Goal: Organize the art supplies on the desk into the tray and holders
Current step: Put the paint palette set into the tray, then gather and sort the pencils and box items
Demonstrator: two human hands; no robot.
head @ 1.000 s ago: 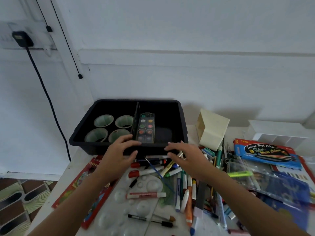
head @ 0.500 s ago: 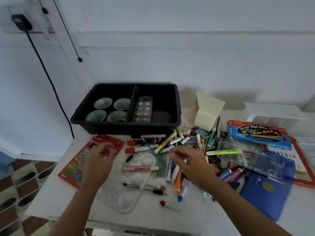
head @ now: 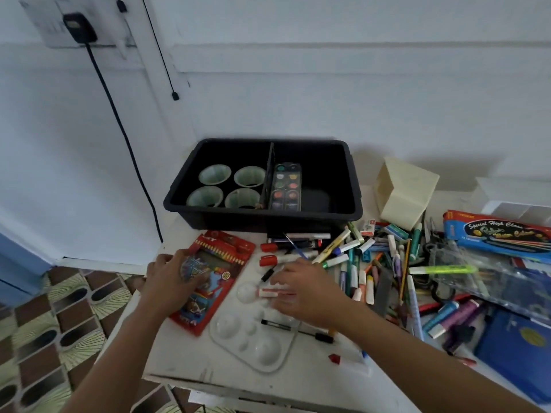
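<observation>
Head view showed little done: your black plastic tray (head: 262, 216) held only four pale cups (head: 214, 174) and a watercolour set (head: 286, 186), while loose markers (head: 351, 257) covered the white surface (head: 185, 359). Your left hand (head: 170, 278) lay on the red pencil pack (head: 229, 254), your right hand (head: 301, 290) over a white marker (head: 266, 292); blur hid how far either's fingers closed.

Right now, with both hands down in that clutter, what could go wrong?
The red pencil pack under the left hand lies by the desk edge; a shove might drop it to the floor. The right hand works over the white palette, where a loose black pen lies; a bump might roll it away. A red cap near the front edge could be knocked off.
</observation>
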